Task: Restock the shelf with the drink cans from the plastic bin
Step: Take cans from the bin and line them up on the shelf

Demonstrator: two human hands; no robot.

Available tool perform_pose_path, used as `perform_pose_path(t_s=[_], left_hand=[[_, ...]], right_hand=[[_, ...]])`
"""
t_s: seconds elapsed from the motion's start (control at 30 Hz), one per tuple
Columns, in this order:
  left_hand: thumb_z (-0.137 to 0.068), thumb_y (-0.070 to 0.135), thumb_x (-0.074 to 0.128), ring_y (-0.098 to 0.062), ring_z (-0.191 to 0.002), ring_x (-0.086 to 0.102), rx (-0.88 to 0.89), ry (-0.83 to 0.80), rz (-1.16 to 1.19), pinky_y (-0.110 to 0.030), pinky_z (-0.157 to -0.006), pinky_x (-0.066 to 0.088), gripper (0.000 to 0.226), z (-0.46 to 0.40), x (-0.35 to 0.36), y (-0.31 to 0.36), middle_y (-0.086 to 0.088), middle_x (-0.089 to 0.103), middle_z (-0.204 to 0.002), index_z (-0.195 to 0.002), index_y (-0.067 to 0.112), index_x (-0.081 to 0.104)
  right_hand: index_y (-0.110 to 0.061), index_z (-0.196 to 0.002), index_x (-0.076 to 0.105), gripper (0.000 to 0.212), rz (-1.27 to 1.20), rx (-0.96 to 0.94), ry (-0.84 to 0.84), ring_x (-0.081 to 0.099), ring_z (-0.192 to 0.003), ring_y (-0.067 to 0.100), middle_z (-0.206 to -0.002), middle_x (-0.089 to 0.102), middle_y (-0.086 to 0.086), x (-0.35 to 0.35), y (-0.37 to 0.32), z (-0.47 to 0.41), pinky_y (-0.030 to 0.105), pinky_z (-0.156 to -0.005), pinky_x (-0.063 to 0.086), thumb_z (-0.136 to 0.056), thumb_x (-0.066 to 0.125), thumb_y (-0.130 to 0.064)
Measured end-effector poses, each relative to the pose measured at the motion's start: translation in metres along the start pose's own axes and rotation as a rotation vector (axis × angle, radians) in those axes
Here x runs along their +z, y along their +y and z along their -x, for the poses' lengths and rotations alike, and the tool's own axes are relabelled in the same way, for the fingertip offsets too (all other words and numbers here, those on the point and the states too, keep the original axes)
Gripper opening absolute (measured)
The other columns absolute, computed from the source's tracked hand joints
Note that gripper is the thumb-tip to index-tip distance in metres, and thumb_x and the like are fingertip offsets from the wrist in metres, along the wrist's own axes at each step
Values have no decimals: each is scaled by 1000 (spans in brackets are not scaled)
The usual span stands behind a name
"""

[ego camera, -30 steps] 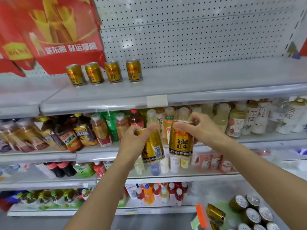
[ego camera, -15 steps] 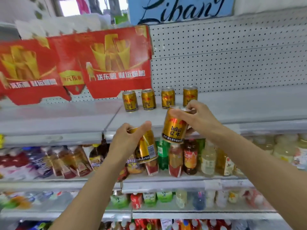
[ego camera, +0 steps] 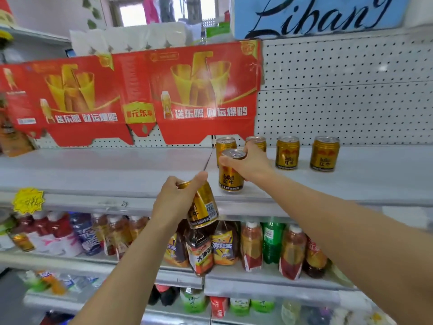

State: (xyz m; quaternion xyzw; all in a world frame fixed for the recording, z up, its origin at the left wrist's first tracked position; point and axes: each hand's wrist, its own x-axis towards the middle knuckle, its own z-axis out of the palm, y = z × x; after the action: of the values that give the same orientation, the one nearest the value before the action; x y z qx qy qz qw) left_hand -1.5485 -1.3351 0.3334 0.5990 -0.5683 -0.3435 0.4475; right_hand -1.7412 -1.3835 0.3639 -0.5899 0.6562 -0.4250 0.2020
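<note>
On the grey metal shelf (ego camera: pixel 351 181), right hand (ego camera: pixel 251 164) grips an upright gold "RedBull" can (ego camera: pixel 230 178); left hand (ego camera: pixel 174 200) grips a tilted gold can (ego camera: pixel 205 207) below the edge.

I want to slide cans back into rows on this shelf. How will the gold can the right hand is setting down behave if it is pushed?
The gold can under the right hand looks rigid metal, so it should keep its shape. Upright and short, it will probably slide on the smooth shelf rather than tip. On its side it would likely roll.
</note>
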Motion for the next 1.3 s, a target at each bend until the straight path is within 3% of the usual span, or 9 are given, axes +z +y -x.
perform_pose_path(t_s=[0.27, 0.4, 0.53, 0.7, 0.8, 0.87, 0.97, 1.1, 1.3], left_hand=[[-66, 80, 61, -23, -83, 66, -27, 33, -5, -51, -84, 55, 69, -21, -8, 2, -4, 65, -87, -92, 17, 50], [-70, 75, 63, -23, -84, 66, -30, 15, 30, -50, -83, 56, 67, -21, -9, 7, -6, 65, -90, -97, 15, 51], [-70, 74, 63, -24, -86, 67, -33, -9, 42, -51, -83, 57, 69, -16, -5, 10, -7, 67, -92, -101, 13, 51], [-63, 79, 63, -25, -80, 69, -5, -44, 49, -50, -77, 59, 73, -7, 20, 28, -9, 68, -86, -94, 14, 51], [-55, 84, 59, -23, -74, 70, 20, -110, 59, -46, -78, 58, 82, -2, 38, 44, -7, 71, -76, -87, 9, 62], [-68, 80, 57, -21, -75, 71, 25, -199, 86, -38, -73, 59, 74, 0, 49, 52, -6, 74, -74, -87, 10, 69], [-89, 68, 41, -22, -80, 71, 62, -247, 143, -37, -69, 59, 58, -3, 56, 62, -7, 74, -83, -92, 18, 69], [-97, 42, 47, -18, -104, 56, 344, 22, -28, -42, -94, 49, 28, -28, 57, 54, -2, 60, -114, -111, 20, 57], [-90, 26, 64, -20, -130, 36, 578, -36, -394, -33, -106, 32, 49, -60, 64, 31, -3, 48, -140, -137, 18, 50]], right_hand=[[-19, -122, 44, 94, 66, 11, -16, 61, -103, 19, -112, 61, -3, 20, -7, -16, 41, -83, 55, -49, 74, -70], [-15, -129, 41, 84, 10, 40, -162, 55, -105, 15, -115, 55, -5, 6, -9, -7, 30, -78, 45, -63, 86, -40], [-19, -130, 43, 67, -2, -100, -99, 53, -103, 12, -112, 53, -6, -20, -13, 33, 30, -86, 45, -75, 80, -28], [-22, -123, 47, 62, 46, -156, -401, 60, -96, 13, -104, 62, -5, -22, -14, 82, 31, -88, 51, -72, 79, -37], [-23, -118, 41, 78, 414, -294, -75, 54, -95, 13, -105, 54, -7, -11, -8, 93, 34, -83, 49, -62, 70, -69], [-23, -113, 42, 76, 449, -287, 44, 53, -92, 13, -100, 52, -7, -15, -2, 91, 32, -78, 48, -63, 67, -74], [-24, -106, 45, 63, 192, -172, -18, 57, -84, 9, -92, 55, -12, -35, 6, 78, 28, -70, 48, -65, 74, -62], [-23, -108, 53, 53, -137, -30, -43, 62, -89, 9, -98, 63, -7, -54, 24, 53, 27, -78, 52, -68, 82, -40], [-19, -114, 54, 60, -152, 81, -73, 61, -98, 12, -108, 64, -3, -50, 46, 19, 28, -85, 49, -65, 87, -25]])
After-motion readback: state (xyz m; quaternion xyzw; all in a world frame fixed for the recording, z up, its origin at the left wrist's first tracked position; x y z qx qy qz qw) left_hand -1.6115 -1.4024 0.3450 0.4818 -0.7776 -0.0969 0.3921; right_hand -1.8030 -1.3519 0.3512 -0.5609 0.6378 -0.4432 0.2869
